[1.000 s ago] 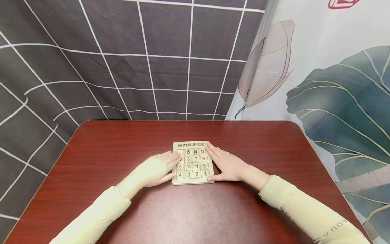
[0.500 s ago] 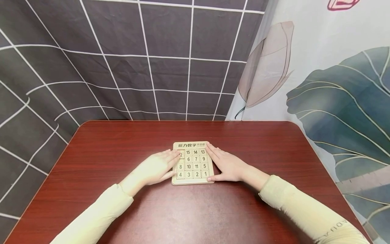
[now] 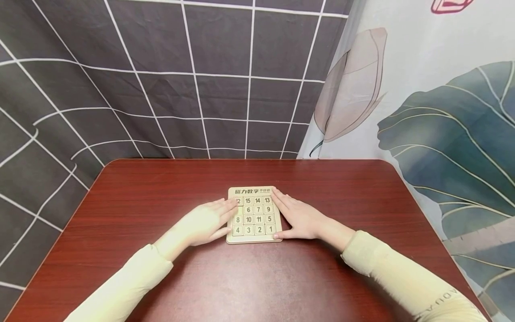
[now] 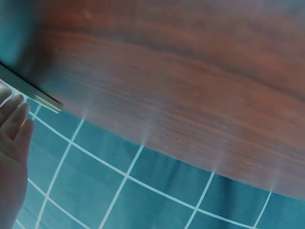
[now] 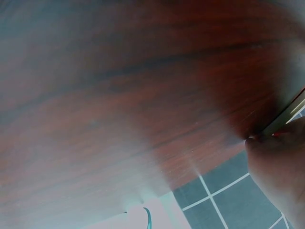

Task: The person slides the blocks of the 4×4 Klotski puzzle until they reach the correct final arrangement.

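Observation:
A pale wooden number slide puzzle (image 3: 252, 191) lies flat on the table, with Chinese lettering across its top and numbered tiles in rows. My left hand (image 3: 207, 222) lies at its left side with fingers straight, the fingertips on the 12 tile (image 3: 238, 201) in the top left corner. Just under that tile shows a bare slot, partly covered by the fingers. My right hand (image 3: 304, 219) rests along the right edge, straight fingers at the upper corner and thumb on the lower corner. Both wrist views catch only part of each hand beside the puzzle's edge.
The reddish-brown wooden table (image 3: 173, 179) has rounded far corners. Behind it hangs a dark grey curtain (image 3: 221, 96) with white grid lines. A white curtain (image 3: 406, 53) with large leaf prints hangs at the right.
Under the left fingertips the 12 tile has slid up from the second row into the top left corner, and the bare slot is now below it. The right hand stays put.

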Demonstrator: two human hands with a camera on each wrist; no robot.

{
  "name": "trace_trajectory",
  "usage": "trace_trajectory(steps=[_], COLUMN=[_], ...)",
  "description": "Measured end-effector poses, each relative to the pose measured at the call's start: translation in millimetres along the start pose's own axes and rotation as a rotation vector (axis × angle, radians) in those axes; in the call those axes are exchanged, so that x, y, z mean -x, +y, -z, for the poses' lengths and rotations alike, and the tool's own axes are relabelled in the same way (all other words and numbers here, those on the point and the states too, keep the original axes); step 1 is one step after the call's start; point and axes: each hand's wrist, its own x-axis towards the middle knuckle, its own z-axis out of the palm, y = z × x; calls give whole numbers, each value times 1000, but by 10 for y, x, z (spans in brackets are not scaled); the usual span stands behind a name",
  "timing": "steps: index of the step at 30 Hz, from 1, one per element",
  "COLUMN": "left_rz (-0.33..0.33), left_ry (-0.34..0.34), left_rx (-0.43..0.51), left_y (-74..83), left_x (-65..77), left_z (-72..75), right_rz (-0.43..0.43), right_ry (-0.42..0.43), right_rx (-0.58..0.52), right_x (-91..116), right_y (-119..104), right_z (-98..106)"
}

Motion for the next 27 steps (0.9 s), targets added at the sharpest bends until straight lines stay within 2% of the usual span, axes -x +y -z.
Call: trace_trajectory(steps=[6,9,15,27], left_rz=[-74,-91,-73,-15], left_ry=[70,90,82,30], left_rx=[-23,-23,-29,1], left_y=[142,197,204,100], left_x=[113,150,159,58], left_z=[20,8,-24,-20], right_rz=[1,2,6,10], right_ry=[-1,0,2,10], right_rx=[1,-3,-4,0], right_x=[1,4,4,5], right_y=[-1,-2,-4,-18], right_z=[0,7,10,16])
